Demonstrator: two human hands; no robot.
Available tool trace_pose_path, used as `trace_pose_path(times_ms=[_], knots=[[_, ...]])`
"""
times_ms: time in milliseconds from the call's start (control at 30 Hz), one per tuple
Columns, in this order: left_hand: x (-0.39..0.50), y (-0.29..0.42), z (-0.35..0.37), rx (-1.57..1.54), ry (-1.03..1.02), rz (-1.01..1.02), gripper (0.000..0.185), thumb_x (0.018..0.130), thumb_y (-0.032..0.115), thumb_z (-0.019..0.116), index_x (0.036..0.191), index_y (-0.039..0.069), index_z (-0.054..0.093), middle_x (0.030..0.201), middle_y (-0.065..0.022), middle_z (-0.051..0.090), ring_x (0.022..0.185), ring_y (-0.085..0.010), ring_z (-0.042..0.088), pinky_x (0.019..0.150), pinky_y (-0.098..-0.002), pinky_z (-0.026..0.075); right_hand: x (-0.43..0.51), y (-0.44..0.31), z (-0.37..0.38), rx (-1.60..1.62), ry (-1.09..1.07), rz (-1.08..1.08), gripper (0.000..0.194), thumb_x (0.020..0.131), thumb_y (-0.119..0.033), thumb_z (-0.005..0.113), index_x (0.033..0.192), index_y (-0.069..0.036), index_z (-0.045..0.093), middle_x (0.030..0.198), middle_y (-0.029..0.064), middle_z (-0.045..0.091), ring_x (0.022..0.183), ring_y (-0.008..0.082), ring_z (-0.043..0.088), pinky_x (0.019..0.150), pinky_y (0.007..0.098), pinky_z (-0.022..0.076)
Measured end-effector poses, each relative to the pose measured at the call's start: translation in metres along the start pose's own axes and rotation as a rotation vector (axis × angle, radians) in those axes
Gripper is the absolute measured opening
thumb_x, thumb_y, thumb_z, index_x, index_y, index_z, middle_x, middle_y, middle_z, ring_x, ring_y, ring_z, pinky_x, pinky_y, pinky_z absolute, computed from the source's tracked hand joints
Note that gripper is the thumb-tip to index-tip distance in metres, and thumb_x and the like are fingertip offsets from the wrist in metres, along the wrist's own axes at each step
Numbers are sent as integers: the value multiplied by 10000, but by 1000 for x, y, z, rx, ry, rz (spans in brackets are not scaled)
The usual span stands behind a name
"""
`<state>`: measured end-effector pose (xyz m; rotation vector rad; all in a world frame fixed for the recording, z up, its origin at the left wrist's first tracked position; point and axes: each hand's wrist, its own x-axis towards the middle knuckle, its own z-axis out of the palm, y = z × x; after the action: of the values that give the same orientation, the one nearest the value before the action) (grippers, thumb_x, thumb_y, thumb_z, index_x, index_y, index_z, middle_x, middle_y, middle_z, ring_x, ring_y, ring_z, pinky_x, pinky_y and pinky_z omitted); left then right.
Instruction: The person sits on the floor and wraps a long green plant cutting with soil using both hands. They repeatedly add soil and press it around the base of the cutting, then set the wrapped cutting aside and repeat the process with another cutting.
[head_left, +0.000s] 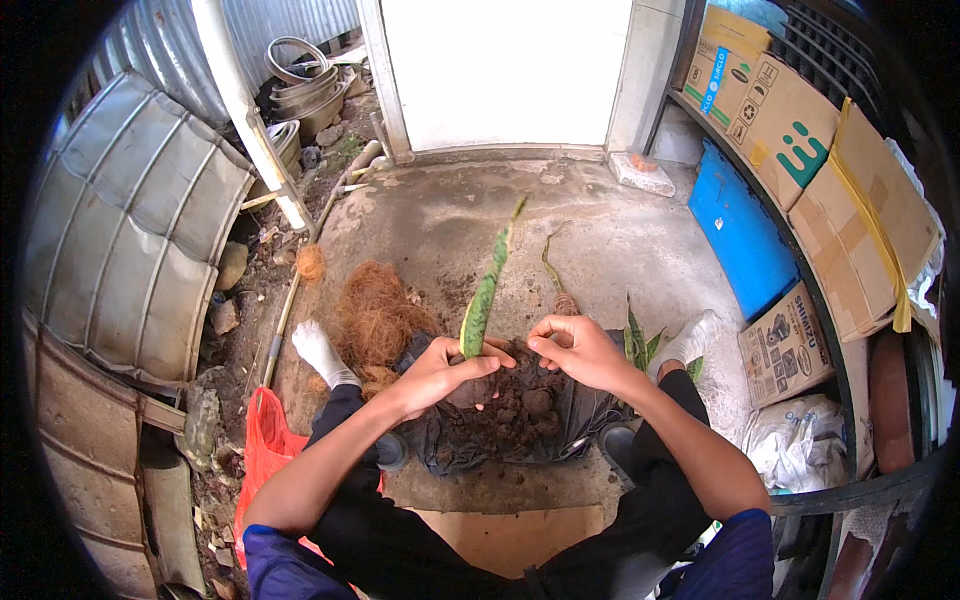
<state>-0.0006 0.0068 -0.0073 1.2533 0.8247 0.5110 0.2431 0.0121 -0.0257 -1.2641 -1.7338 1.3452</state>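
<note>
My left hand (442, 375) holds a snake plant leaf (486, 304) upright, its base set in a dark ball of soil (463, 393) in my palm. Just to the right is my right hand (581, 351), thumb and fingertips drawn close together; whether anything thin is between them is too small to tell. Below both hands, loose dark soil (536, 416) is heaped on a black plastic sheet (585, 401). Beyond my right hand lies another leaf cutting (553, 270) with a fibre-wrapped base (565, 304). A shorter snake plant (637, 339) rests by my right foot.
Brown coconut fibre (379, 307) is piled at the left, with a small fibre clump (310, 262) farther off. A red plastic bag (264, 442) sits beside my left leg. Cardboard boxes (787, 135) and a blue panel (739, 225) line the right; a white pole (244, 97) stands left.
</note>
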Motion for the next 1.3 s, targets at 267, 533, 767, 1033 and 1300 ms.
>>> trace_pose_path(times_ms=[267,533,767,1033,1300], knots=[[-2,-4,-2,-266,-9,16,389,957,310,571,1182,-7,599,1010,-103,654,815,-187,678,654,-315,574,2,1,-2,95,14,24,229,975,-224,587,1021,-2,621,861,32,639,715,107,628,647,266,520],[-2,-3,-3,-319,10,46,399,970,324,558,1179,-13,605,873,-127,674,788,-189,683,660,-309,570,3,3,-7,196,17,80,216,1005,-220,526,1002,-10,576,841,31,599,729,115,625,666,279,530],[0,-5,-5,-434,48,86,433,983,339,516,1208,-27,564,858,-182,661,768,-234,672,645,-327,557,2,2,-8,277,-70,-42,168,1022,-174,480,1003,-17,537,849,30,577,748,128,619,677,283,523],[0,-6,-6,-596,37,43,439,988,361,484,1212,-10,551,872,-207,653,772,-259,656,659,-355,539,0,-7,-4,401,-131,-110,143,1022,-165,484,993,-32,525,873,27,577,772,127,610,703,281,514],[2,-8,-5,-530,42,14,431,992,344,485,1218,-16,559,865,-182,652,778,-247,662,660,-346,545,0,-12,-4,448,-154,-147,161,1021,-199,493,991,-46,533,882,21,581,783,119,606,717,284,514]])
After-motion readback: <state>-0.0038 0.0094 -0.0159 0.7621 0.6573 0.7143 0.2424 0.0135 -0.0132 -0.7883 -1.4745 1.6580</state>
